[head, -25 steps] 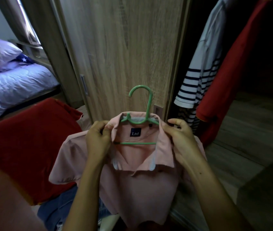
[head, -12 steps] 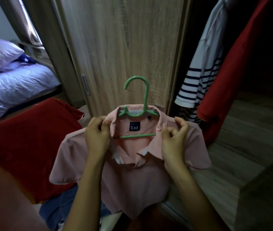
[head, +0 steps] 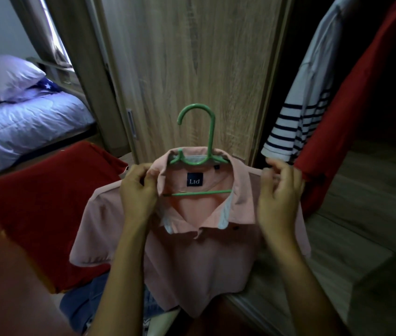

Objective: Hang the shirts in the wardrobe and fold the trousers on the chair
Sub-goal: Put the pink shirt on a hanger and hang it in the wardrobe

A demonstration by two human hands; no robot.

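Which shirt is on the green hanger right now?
The pink polo, gripped at its shoulders by the left hand and right hand. The striped shirt and red shirt hang in the wardrobe; their hangers are out of view.

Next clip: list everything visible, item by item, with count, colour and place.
pink shirt: 1, pink, on the hanger, held up before the wardrobe door
hanger: 1, green, in the pink shirt's collar, hook up
striped shirt: 1, white with dark stripes, hanging in the wardrobe, right
red shirt: 1, red, hanging right of the striped shirt
red cloth: 1, red, spread low left
jeans: 1, blue, bottom left
wardrobe door: 1, light wood, centre
bed: 1, pale, far left
pillow: 1, pale, on the bed
left hand: 1, pinches the pink shirt beside the collar
right hand: 1, pinches its other shoulder
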